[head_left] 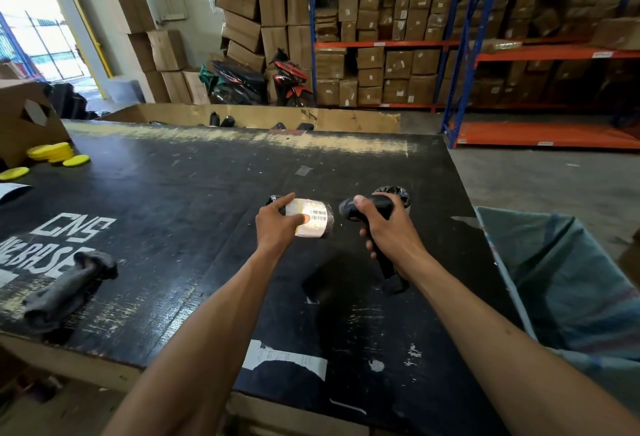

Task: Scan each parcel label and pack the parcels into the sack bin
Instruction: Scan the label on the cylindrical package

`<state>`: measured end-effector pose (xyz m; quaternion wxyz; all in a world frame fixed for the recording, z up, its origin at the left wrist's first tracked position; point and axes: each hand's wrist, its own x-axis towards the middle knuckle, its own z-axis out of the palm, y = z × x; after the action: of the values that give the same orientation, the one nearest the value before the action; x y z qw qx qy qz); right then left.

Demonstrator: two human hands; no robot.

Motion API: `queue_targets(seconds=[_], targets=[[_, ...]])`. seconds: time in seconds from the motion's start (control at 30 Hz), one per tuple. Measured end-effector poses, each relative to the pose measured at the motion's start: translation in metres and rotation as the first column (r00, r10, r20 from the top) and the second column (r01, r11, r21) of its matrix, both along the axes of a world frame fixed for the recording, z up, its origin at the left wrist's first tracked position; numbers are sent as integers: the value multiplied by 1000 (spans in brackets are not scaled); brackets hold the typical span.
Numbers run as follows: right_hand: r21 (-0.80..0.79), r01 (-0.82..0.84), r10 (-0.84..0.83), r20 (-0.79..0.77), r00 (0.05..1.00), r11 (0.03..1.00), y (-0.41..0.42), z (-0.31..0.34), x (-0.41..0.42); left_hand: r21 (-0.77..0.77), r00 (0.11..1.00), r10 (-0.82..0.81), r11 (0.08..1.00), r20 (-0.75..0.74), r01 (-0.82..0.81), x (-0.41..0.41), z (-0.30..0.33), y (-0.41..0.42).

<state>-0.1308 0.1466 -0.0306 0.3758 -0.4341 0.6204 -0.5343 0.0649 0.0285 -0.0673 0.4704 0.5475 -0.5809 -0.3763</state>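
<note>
A small black-wrapped parcel (320,219) with a white barcode label lies on the black table (173,228). My left hand (277,224) holds it down, forefinger on its far edge and thumb on the label, where the scanner's light falls. My right hand (384,228) grips a black handheld scanner (367,209) by its handle, its head pointing left at the label. Another black-wrapped parcel (394,191) shows just behind the scanner. The sack bin (561,273), lined with a blue-green sack, stands off the table's right edge.
A rolled grey cloth (65,286) lies at the table's left front. Yellow round pads (55,153) and a cardboard box (27,120) sit at the far left. A large cardboard bin (263,117) with black parcels stands behind the table. Shelving with cartons fills the back right.
</note>
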Motion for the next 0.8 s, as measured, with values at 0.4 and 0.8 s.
queue_targets(seconds=[0.4, 0.8], targets=[[-19, -9, 9, -43, 999, 1000, 3, 2, 5, -7, 1000, 0, 1000, -5, 0, -4, 1, 6], [-22, 13, -13, -23, 1000, 1000, 3, 4, 5, -28, 1000, 0, 1000, -5, 0, -5, 6, 9]])
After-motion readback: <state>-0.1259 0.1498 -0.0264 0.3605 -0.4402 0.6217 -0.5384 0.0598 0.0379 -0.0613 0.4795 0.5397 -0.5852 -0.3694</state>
